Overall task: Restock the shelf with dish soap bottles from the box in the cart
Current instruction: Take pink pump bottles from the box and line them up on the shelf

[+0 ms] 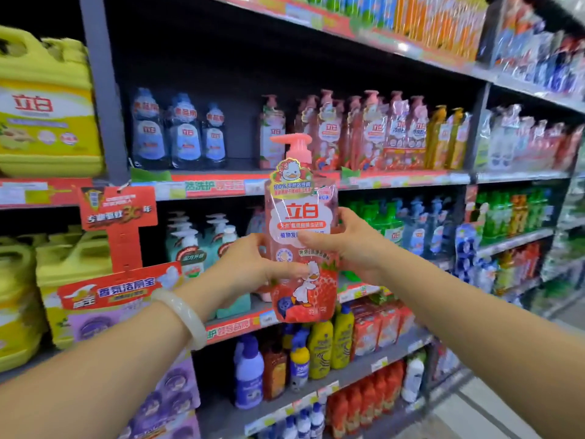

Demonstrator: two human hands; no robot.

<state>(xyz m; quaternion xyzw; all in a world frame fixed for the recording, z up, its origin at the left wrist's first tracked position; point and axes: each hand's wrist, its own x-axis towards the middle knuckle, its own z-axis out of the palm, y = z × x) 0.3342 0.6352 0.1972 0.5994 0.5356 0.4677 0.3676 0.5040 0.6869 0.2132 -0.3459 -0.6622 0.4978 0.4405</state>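
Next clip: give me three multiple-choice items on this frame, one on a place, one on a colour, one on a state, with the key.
1. Where do matching pink bottles stand?
A. on the shelf above the held bottle
B. on the bottom shelf
C. in a floor basket

2. What colour is the held bottle's pump?
A. green
B. pink
C. white

3. How is the bottle held?
A. by the left hand alone
B. by both hands
C. it stands free on a shelf

Key: 1 A, pink bottles line that shelf. 2 B, the pump is pink. 3 B, left hand and right hand grip the dish soap bottle.

Bright even light, blurred and bowed edges
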